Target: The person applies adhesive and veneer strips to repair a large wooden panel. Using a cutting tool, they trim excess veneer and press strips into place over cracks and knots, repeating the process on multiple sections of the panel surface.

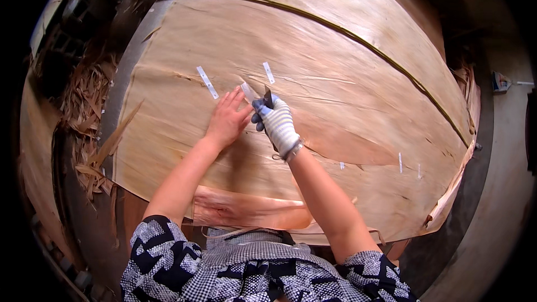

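A broad sheet of pale wood veneer (173, 100) lies in front of me. My left hand (228, 117), bare, rests on it with the fingers stretched out flat. Its fingertips are beside a short strip of white tape (247, 91). My right hand (278, 123) wears a striped glove with blue fingertips and is closed around a dark-bladed knife (268, 98); its blade points away from me, and its handle is mostly hidden. Two more white tape strips, one on the left (207, 82) and one on the right (268, 72), stick to the veneer just beyond my hands.
A long thin dark stick (335, 27) crosses the far part of the sheet. A reddish veneer piece (246, 208) lies at the near edge. Veneer scraps (89, 100) are heaped on the left. Smaller tape bits (400, 163) dot the right side, and a small container (500, 82) stands far right.
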Demonstrator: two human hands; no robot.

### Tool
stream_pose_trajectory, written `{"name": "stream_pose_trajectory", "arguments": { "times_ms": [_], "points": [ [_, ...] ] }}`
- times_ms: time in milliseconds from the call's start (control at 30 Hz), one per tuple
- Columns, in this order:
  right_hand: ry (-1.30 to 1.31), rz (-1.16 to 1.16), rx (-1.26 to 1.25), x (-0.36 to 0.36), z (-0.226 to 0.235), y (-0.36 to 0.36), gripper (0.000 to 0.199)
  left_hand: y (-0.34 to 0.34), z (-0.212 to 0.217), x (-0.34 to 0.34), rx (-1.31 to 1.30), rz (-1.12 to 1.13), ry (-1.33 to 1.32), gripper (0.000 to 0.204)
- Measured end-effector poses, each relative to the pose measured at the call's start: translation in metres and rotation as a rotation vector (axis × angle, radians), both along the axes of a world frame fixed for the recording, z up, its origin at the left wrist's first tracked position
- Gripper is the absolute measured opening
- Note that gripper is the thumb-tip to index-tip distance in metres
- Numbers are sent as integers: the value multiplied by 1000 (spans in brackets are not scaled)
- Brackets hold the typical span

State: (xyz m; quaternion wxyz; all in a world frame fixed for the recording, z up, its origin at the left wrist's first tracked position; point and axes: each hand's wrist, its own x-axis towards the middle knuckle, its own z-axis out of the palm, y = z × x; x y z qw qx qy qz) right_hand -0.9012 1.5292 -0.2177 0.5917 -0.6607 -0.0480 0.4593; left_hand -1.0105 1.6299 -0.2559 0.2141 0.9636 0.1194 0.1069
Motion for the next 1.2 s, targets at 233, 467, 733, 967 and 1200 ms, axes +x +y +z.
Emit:
{"name": "stream_pose_trajectory", "arguments": {
  "times_ms": [233, 467, 733, 967, 1200],
  "points": [
    [-73, 73, -306, 4, -36, 9, 17, 11, 1, -4, -74, 225, -215, 37],
    [-249, 375, -493, 5, -14, -7, 27, 19, 0, -4, -21, -208, 33, 44],
    [-464, 151, -522, 64, -16, -95, 17, 6, 9, 11, -5, -101, 47, 45],
    [-218, -132, -419, 73, -38, -141, 17, -114, -14, 102, -46, -383, -101, 40],
    [-136, -433, -409, 119, -29, -248, 18, -147, 11, 137, 77, -325, 138, 39]
  ]
}}
